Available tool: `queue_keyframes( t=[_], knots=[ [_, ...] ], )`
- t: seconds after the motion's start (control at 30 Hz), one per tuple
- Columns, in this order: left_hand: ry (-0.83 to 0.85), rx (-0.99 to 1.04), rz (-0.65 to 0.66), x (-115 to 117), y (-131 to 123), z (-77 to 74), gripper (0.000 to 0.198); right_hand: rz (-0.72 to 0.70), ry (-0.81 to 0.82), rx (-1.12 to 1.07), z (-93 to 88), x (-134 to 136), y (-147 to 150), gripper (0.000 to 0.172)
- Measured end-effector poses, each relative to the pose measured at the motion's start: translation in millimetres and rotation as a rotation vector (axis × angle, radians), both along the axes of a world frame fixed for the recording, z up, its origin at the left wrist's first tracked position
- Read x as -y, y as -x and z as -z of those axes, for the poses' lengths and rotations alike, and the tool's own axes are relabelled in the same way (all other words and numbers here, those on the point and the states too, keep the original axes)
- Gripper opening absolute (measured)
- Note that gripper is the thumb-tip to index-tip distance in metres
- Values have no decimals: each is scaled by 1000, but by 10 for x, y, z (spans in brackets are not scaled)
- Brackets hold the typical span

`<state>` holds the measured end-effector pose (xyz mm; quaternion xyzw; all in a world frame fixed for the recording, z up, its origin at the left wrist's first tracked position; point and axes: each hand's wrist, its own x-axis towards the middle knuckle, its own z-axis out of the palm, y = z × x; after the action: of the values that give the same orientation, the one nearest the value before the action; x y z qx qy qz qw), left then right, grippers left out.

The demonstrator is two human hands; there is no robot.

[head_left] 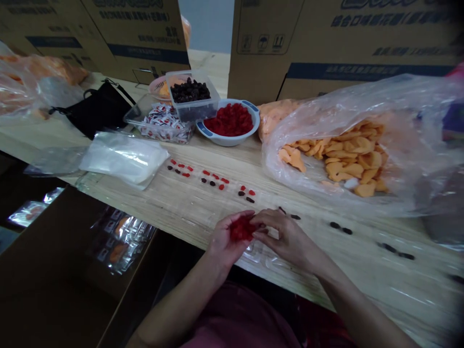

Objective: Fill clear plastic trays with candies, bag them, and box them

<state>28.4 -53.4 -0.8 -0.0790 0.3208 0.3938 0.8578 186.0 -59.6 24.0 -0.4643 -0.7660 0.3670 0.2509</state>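
My left hand (224, 241) is cupped around a small heap of red dried fruit (242, 229), slightly blurred. The fingertips of my right hand (284, 236) pinch at the right edge of that heap. Both hands are over the front of the wooden table, above clear plastic trays. Beyond them, red pieces (247, 190) and dark dried fruit pieces (246, 196) lie in small groups in a row. Toward the right, the groups hold only dark pieces (340, 228). A blue-and-white bowl (226, 140) full of red pieces stands farther back.
A clear tub (195, 112) of dark fruit overlaps a tray of small packets (165, 121). On the right lies an open plastic bag (290, 179) with orange slices. Clear bags (123, 157) and a black pouch (97, 108) sit left. Below is a carton (119, 309) with filled packs.
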Motion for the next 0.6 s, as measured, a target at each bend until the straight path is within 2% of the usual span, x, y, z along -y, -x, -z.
queue_keyframes(
  t=[0.13, 0.3, 0.47, 0.6],
  knots=[
    [-40, 5, 61, 56, -68, 17, 24, 53, 122, -72, -21, 52, -8, 6],
    [32, -2, 66, 86, -81, 2, 27, 128, 211, -180, 60, -62, -137, 9],
    [34, 55, 66, 74, -62, -21, 30, 433, -30, -48, 384, -419, -314, 12],
    [55, 48, 48, 70, -58, -21, 29, 464, -165, 133, 597, -640, -344, 11]
  ],
)
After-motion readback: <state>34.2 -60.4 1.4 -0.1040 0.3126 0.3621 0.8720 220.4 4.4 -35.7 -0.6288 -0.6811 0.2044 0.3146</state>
